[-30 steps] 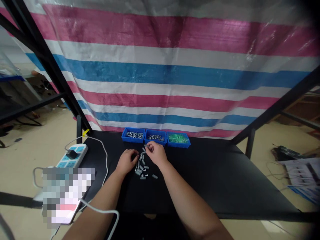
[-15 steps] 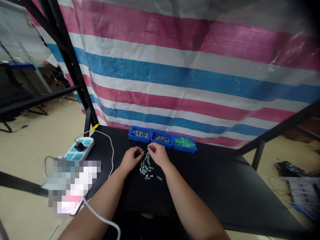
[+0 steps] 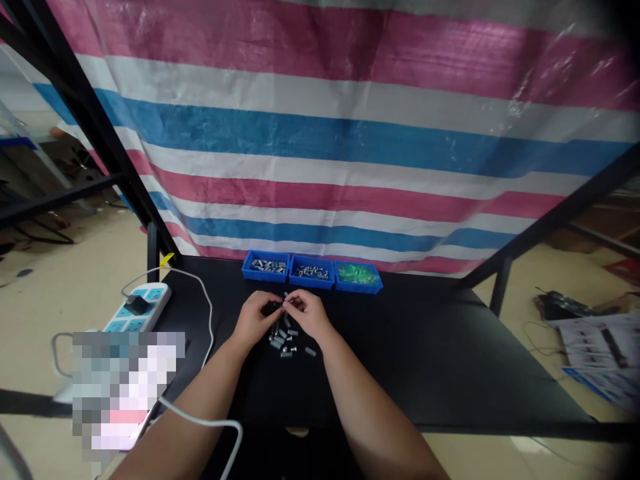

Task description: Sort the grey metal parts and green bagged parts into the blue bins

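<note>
My left hand and my right hand meet fingertip to fingertip above a small pile on the black tabletop. Both are closed in a pinch. A tiny greyish piece shows at the joined fingertips, too small and covered to name. Below them lie several grey metal cylinders and small silver screws, partly hidden by my fingers. One loose cylinder lies to the right of the pile.
Behind my hands stand three blue bins, with grey cylinders, screws and green pieces. At left are a power strip, a white cable and a blurred-out device. A striped tarp hangs behind.
My right hand has come left and its fingertips now meet those of my left hand. The view has shifted, so the bins and table appear farther left.
</note>
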The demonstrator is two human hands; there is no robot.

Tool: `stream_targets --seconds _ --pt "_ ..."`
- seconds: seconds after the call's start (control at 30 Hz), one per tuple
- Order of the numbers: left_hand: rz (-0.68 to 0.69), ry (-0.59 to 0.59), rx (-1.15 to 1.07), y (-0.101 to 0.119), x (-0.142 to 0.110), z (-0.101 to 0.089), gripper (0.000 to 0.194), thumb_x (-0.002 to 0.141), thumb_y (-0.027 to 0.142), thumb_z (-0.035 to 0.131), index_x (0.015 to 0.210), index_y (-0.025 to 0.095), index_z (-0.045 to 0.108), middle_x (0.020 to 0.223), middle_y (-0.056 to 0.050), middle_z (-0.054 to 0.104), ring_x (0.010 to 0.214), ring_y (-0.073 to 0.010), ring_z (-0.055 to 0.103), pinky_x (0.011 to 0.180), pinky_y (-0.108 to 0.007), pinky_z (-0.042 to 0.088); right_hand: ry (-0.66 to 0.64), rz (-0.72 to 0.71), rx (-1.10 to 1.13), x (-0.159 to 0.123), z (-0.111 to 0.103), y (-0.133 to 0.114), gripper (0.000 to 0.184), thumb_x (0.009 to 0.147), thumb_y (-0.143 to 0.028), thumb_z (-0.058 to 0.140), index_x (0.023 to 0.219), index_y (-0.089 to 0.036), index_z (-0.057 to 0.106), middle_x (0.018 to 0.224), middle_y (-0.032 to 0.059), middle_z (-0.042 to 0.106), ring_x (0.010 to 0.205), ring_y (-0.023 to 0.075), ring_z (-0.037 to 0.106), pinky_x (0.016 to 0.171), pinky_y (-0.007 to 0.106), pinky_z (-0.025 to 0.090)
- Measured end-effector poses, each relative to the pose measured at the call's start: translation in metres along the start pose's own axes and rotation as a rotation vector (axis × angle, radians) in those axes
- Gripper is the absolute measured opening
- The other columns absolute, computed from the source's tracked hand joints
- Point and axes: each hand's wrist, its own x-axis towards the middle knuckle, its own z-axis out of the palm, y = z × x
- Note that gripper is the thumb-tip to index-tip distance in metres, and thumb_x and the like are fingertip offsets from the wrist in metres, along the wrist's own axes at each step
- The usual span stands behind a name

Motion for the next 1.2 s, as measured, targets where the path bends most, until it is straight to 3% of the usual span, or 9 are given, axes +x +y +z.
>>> stream_targets --seconds 0.13,0.27,0.4,0.5,0.63,0.8,1.0,1.1,1.2 --pt "-0.143 -0.008 0.331 -0.005 0.001 0.001 0.026 0.081 0.033 0.07 0.106 0.024 0.071 0.106 -0.008 0.068 0.103 -0.0278 0.059 0.092 -0.042 0.045 0.076 0.004 -0.142 0.002 -0.03 0.012 0.012 0.078 -0.031 0.071 0.085 -0.02 0.073 0.074 0.0012 0.067 0.061 0.0129 0.058 0.055 0.023 0.044" --pt "-0.214 -0.073 0.454 -0.003 0.0 0.002 0.024 0.086 0.036 0.064 0.107 0.028 0.072 0.105 -0.007 0.068 0.103 -0.0291 0.057 0.086 -0.042 0.042 0.222 0.0 -0.216 0.006 -0.056 0.023 0.013 0.08 -0.031 0.068 0.084 -0.02 0.073 0.077 0.0022 0.067 0.059 0.0123 0.054 0.058 0.025 0.046" --pt "-0.178 -0.113 0.436 -0.001 -0.001 0.002 0.024 0.089 0.036 0.062 0.11 0.033 0.072 0.105 -0.006 0.068 0.103 -0.0286 0.056 0.085 -0.041 0.039 0.398 -0.045 -0.229 0.009 -0.062 0.018 0.017 0.084 -0.034 0.065 0.088 -0.019 0.072 0.08 0.0043 0.065 0.062 0.014 0.055 0.061 0.027 0.049" --pt "-0.146 -0.117 0.421 -0.003 -0.002 0.003 0.016 0.09 0.035 0.06 0.098 0.031 0.074 0.103 -0.006 0.069 0.102 -0.0288 0.057 0.085 -0.041 0.038 0.534 -0.058 -0.181 0.013 -0.06 0.007 0.023 0.088 -0.038 0.063 0.095 -0.018 0.071 0.085 0.0074 0.069 0.071 0.0177 0.062 0.067 0.029 0.053" --pt "-0.115 -0.097 0.381 -0.009 -0.002 0.004 0.011 0.09 0.029 0.061 0.093 0.027 0.072 0.099 -0.006 0.071 0.099 -0.0278 0.059 0.083 -0.039 0.039 0.618 -0.071 -0.226 0.024 -0.061 0.0 0.026 0.089 -0.041 0.063 0.097 -0.018 0.071 0.089 0.0096 0.071 0.076 0.0198 0.064 0.072 0.032 0.054" --pt "-0.1 -0.093 0.278 -0.011 0.0 0.003 0.009 0.087 0.022 0.063 0.093 0.025 0.068 0.091 -0.005 0.072 0.089 -0.0243 0.061 0.079 -0.036 0.042 0.611 -0.021 -0.27 0.033 -0.063 0.01 0.028 0.085 -0.04 0.067 0.099 -0.017 0.071 0.085 0.0072 0.072 0.066 0.017 0.059 0.069 0.031 0.053" --pt "-0.103 -0.034 0.112 -0.007 0.0 0.001 0.006 0.089 0.026 0.06 0.091 0.023 0.065 0.088 -0.004 0.07 0.085 -0.0215 0.064 0.077 -0.032 0.046 0.647 -0.012 -0.285 0.019 -0.066 0.02 0.027 0.085 -0.04 0.066 0.096 -0.016 0.071 0.077 0.0048 0.066 0.061 0.0153 0.054 0.063 0.03 0.05" --pt "-0.158 0.014 -0.001 -0.002 0.0 0.001 0.011 0.091 0.032 0.059 0.092 0.022 0.065 0.087 -0.002 0.07 0.077 -0.018 0.063 0.072 -0.029 0.047 0.556 -0.003 -0.254 0.01 -0.064 0.014 0.024 0.087 -0.039 0.064 0.091 -0.017 0.071 0.073 0.0032 0.063 0.059 0.0146 0.053 0.06 0.028 0.048" --pt "-0.203 0.033 -0.125 0.003 -0.001 0.003 0.019 0.092 0.039 0.06 0.091 0.021 0.065 0.079 -0.001 0.068 0.07 -0.0158 0.061 0.066 -0.027 0.046 0.37 -0.029 -0.219 0.004 -0.054 0.001 0.02 0.088 -0.038 0.063 0.087 -0.019 0.071 0.069 0.0017 0.062 0.058 0.0142 0.053 0.058 0.027 0.047"
